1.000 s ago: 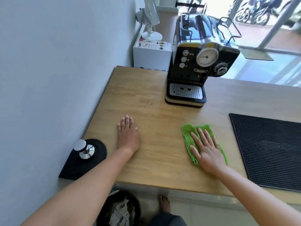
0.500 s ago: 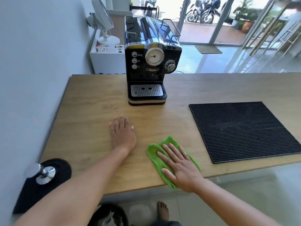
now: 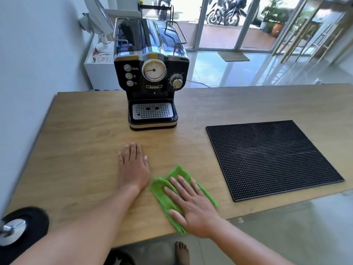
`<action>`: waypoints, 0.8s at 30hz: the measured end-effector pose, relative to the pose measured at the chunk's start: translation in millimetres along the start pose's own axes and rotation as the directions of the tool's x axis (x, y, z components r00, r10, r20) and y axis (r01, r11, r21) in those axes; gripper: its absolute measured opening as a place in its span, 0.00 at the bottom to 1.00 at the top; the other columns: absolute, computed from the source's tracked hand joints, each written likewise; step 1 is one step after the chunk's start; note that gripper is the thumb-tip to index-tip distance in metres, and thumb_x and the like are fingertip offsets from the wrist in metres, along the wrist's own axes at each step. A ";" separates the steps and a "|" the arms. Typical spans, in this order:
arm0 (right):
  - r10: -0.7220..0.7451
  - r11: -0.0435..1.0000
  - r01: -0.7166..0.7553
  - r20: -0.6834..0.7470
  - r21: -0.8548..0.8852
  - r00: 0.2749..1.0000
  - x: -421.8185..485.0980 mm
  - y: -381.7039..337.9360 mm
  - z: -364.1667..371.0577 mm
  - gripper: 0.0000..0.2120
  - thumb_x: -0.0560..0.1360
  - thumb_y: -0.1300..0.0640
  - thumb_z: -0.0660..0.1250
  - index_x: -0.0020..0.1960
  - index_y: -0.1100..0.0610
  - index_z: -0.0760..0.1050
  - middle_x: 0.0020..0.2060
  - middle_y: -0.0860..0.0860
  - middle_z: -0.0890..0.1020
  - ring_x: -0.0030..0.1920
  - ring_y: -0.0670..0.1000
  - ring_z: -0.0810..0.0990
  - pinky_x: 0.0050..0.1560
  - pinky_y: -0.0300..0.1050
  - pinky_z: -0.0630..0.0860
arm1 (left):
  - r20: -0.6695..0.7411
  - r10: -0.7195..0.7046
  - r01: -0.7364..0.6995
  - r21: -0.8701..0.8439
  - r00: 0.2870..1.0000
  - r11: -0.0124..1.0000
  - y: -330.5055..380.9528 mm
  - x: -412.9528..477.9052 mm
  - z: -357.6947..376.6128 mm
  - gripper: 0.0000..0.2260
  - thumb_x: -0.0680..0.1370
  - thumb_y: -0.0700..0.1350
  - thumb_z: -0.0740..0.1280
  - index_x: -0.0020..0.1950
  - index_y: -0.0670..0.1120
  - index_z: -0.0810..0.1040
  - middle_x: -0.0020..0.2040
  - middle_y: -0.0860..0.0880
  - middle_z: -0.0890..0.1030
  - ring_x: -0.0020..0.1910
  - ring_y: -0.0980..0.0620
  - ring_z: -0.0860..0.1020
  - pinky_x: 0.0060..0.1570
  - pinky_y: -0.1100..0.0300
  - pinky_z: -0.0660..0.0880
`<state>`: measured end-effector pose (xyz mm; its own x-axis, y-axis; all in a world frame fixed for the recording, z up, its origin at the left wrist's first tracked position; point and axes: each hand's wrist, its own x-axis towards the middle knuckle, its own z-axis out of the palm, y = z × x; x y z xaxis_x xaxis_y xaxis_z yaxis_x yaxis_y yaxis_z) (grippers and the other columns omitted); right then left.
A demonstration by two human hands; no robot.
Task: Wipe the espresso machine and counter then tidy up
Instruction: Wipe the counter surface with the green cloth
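A black and chrome espresso machine (image 3: 150,73) stands at the back of the wooden counter (image 3: 82,142). A green cloth (image 3: 162,192) lies flat near the counter's front edge. My right hand (image 3: 191,205) presses on it with straight, spread fingers. My left hand (image 3: 132,167) rests flat on the bare wood just left of the cloth, fingers straight, holding nothing.
A black ribbed rubber mat (image 3: 271,157) covers the counter's right part. A chrome tamper (image 3: 10,230) sits on a round black pad (image 3: 36,222) at the front left corner. The wall runs along the left. A white fan (image 3: 97,22) stands behind the machine.
My right hand has slid the cloth leftward along the front edge, closer to my left hand. My head has turned right, bringing the whole mat into view.
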<state>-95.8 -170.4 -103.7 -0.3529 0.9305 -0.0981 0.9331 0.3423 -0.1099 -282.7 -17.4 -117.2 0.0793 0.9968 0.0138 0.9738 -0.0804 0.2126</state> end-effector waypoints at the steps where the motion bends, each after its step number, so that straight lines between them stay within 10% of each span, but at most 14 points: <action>1: 0.006 1.000 -0.007 -0.014 -0.028 1.000 -9.6 14.1 1.0 0.30 0.80 0.35 0.48 0.79 0.46 0.55 0.79 0.50 0.54 0.79 0.53 0.49 0.74 0.55 0.46 | -0.008 -0.001 0.001 0.005 1.000 1.000 -0.3 -0.3 0.6 0.26 0.81 0.52 0.48 0.78 0.43 0.56 0.79 0.45 0.55 0.78 0.46 0.50 0.76 0.45 0.44; 9: 0.607 0.789 -0.607 0.038 0.090 0.794 124.4 69.5 -21.6 0.32 0.80 0.38 0.40 0.80 0.50 0.38 0.79 0.52 0.36 0.78 0.54 0.33 0.76 0.57 0.34 | -0.024 -0.012 0.012 0.021 1.000 1.000 0.4 0.7 3.4 0.27 0.81 0.52 0.45 0.78 0.43 0.52 0.79 0.47 0.52 0.79 0.48 0.47 0.77 0.46 0.45; 19: -0.067 0.998 0.067 0.046 0.006 0.997 78.2 63.1 -16.8 0.33 0.78 0.32 0.37 0.80 0.44 0.45 0.79 0.47 0.44 0.78 0.49 0.37 0.76 0.53 0.36 | -0.009 -0.017 0.017 0.015 1.000 1.000 1.9 -1.4 2.8 0.26 0.82 0.51 0.46 0.78 0.44 0.52 0.79 0.47 0.52 0.79 0.48 0.46 0.76 0.47 0.44; 24: 0.330 0.944 -0.330 0.055 -0.004 0.942 105.3 99.6 -25.4 0.34 0.78 0.32 0.35 0.80 0.46 0.40 0.79 0.48 0.39 0.77 0.49 0.33 0.77 0.54 0.36 | 0.006 -0.014 0.014 0.009 1.000 1.000 2.4 -2.4 0.9 0.26 0.81 0.52 0.43 0.79 0.44 0.49 0.80 0.47 0.49 0.79 0.49 0.44 0.77 0.46 0.43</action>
<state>-38.2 -35.0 -99.9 -0.0285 0.9826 -0.1834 0.9976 0.0164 -0.0676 -280.3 -20.0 -117.6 0.0670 0.9977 0.0049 0.9767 -0.0666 0.2040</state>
